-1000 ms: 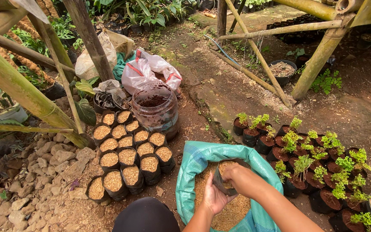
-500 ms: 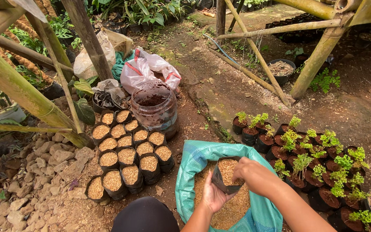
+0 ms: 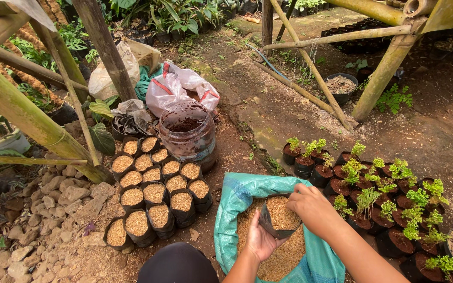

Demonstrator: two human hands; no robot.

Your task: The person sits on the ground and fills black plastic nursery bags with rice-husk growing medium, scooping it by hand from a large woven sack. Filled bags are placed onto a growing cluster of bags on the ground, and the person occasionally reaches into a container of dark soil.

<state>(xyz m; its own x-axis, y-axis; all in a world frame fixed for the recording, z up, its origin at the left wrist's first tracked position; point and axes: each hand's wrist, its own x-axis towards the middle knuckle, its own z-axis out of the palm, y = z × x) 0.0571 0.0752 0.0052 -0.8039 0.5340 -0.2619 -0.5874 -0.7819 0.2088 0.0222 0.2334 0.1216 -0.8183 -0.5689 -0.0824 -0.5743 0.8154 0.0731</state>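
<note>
Husk-filled black bag (image 3: 279, 216) between both hands' grip, over teal sack (image 3: 237, 209)

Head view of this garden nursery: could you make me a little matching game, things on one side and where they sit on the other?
Things:
1. small black bag
2. green sack
3. clear jar
4. seedling pots

Places:
A. far right, on the soil
B. behind the block of filled bags
C. between the left hand and right hand
D. open on the ground under both hands

Pairs: 1-C, 2-D, 3-B, 4-A
</note>
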